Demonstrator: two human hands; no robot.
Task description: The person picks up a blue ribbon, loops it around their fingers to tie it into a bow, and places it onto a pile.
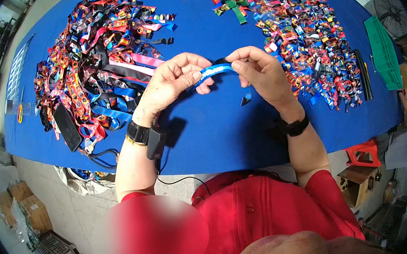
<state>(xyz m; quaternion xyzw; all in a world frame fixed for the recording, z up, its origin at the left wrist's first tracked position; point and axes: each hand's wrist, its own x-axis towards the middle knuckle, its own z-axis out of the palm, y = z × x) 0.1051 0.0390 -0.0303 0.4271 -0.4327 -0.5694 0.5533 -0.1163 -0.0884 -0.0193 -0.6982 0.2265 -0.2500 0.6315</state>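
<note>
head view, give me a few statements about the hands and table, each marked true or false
1. The left hand and right hand both hold the blue strap: true.
2. The tabletop is red: false; it is blue.
3. The green tray is at the picture's left: false; it is at the right.
4. A left strap pile and a right strap pile lie on the tabletop: true.

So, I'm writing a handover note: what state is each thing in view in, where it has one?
Left hand: grip closed on the strap
Right hand: grip closed on the strap
Strap: bent in an arc
Left heap: loose, tangled
Right heap: spread in a broad band
Fan: can't tell if running
</note>
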